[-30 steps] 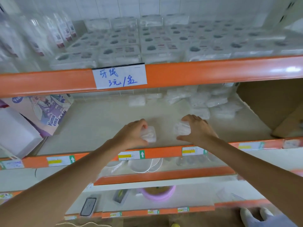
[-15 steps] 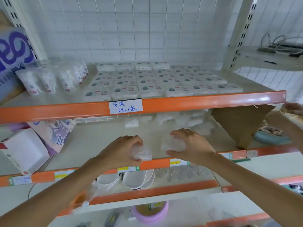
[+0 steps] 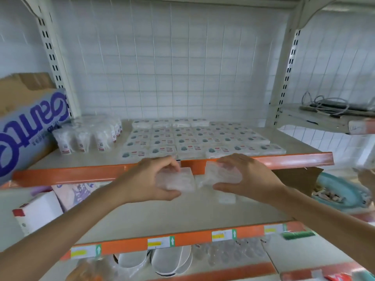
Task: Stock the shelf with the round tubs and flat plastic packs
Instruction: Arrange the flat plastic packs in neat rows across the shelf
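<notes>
My left hand grips a flat clear plastic pack in front of the upper shelf's orange edge. My right hand holds a second flat clear pack beside it, at the same height. The upper shelf carries rows of flat labelled packs across its middle and right. A cluster of clear round tubs stands to their left. One small white pack lies on the middle shelf below my right hand.
A blue printed carton fills the upper shelf's left end. White and purple boxes sit at the left of the middle shelf, a brown cardboard box at its right. White bowls lie on the lower shelf. Another person's hand shows at far right.
Both my hands rose from the middle shelf's front up to the level of the upper shelf's edge, each keeping its pack. The camera tilted upward.
</notes>
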Available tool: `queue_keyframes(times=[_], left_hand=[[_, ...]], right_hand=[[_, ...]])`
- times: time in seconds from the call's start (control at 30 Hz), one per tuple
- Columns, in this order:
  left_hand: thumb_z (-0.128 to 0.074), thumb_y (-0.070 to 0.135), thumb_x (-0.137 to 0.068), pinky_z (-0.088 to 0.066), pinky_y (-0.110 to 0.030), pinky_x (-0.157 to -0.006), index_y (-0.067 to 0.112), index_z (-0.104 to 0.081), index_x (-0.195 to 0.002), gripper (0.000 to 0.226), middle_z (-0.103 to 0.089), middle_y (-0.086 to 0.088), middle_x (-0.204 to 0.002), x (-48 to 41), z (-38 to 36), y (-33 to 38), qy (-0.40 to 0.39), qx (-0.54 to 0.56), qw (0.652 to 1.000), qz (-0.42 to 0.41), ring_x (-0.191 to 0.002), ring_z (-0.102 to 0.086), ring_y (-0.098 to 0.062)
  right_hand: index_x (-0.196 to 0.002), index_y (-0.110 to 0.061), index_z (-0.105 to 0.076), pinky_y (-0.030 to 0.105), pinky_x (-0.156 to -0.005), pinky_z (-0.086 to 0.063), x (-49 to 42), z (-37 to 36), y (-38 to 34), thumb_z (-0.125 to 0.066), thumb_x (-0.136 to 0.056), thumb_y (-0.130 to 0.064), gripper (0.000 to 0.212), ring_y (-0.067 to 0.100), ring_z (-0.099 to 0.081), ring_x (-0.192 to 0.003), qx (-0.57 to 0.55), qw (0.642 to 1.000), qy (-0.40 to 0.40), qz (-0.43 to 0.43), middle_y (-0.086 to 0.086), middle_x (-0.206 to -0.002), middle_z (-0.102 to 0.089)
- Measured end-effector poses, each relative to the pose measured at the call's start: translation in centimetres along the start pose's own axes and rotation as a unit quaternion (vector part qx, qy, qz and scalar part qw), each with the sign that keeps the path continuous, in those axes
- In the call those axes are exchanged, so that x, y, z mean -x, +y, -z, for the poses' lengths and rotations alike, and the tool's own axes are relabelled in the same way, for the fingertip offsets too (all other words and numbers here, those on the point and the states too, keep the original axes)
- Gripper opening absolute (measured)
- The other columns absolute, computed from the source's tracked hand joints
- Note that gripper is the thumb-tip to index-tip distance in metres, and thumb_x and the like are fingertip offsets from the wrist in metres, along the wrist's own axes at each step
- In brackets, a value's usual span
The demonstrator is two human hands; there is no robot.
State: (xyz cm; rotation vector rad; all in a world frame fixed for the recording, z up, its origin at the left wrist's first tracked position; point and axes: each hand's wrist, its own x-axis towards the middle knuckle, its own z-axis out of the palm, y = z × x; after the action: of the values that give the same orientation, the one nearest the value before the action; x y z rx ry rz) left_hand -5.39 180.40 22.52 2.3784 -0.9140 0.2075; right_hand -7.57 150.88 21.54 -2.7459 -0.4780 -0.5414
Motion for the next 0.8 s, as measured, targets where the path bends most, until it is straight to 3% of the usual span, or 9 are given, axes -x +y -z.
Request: queue_keyframes(times=[0.13,0.23,0.4,0.5,0.8], left_hand=[[-0.086,0.040,-0.069,-0.045,-0.022,-0.091,0.037,-0.060,-0.103,0.043,-0.063,0.025,-0.105,-2.7,1.9,-0.3,0.032,0.003,0.999,-0.002,-0.105,-0.057,0.005],[-0.085,0.042,-0.069,-0.046,-0.027,-0.097,0.040,-0.058,-0.102,0.042,-0.063,0.025,-0.107,-5.3,2.5,-0.7,0.040,-0.004,0.999,-0.001,-0.106,-0.056,0.006],[-0.082,0.045,-0.072,-0.046,-0.031,-0.101,0.037,-0.057,-0.108,0.045,-0.060,0.022,-0.114,-10.3,2.4,-1.7,0.045,-0.027,0.999,0.010,-0.110,-0.055,0.006],[-0.080,0.044,-0.075,-0.044,-0.032,-0.102,0.037,-0.054,-0.114,0.048,-0.057,0.018,-0.121,-13.7,1.8,-2.3,0.031,-0.037,0.998,0.043,-0.114,-0.052,0.001],[-0.072,0.050,-0.081,-0.042,-0.034,-0.103,0.031,-0.037,-0.139,0.070,-0.049,0.009,-0.137,-21.2,-1.5,-4.5,-0.021,-0.096,0.990,0.097,-0.122,-0.047,-0.008]], right_hand=[[-0.125,-0.036,-0.057,0.031,-0.095,-0.047,-2.7,1.9,1.2,-0.066,-0.063,-0.077,0.075,0.005,-0.056,-0.108,-0.009,0.999,0.035,-0.006,-0.019,-0.116,-0.060],[-0.125,-0.033,-0.060,0.027,-0.093,-0.045,-5.2,2.6,2.1,-0.071,-0.065,-0.071,0.073,0.006,-0.057,-0.106,-0.009,0.999,0.052,-0.006,-0.015,-0.114,-0.062],[-0.126,-0.030,-0.059,0.031,-0.091,-0.049,-9.3,2.7,4.5,-0.064,-0.064,-0.077,0.078,0.008,-0.058,-0.102,-0.020,0.998,0.060,0.007,-0.017,-0.106,-0.058],[-0.127,-0.029,-0.058,0.031,-0.090,-0.050,-11.7,2.2,6.7,-0.068,-0.069,-0.071,0.072,0.008,-0.059,-0.102,-0.012,0.998,0.063,0.012,-0.014,-0.110,-0.061],[-0.130,-0.035,-0.053,0.036,-0.094,-0.050,-18.3,1.6,13.9,-0.065,-0.067,-0.077,0.076,0.005,-0.056,-0.107,-0.034,0.999,0.021,0.009,-0.020,-0.114,-0.055]])
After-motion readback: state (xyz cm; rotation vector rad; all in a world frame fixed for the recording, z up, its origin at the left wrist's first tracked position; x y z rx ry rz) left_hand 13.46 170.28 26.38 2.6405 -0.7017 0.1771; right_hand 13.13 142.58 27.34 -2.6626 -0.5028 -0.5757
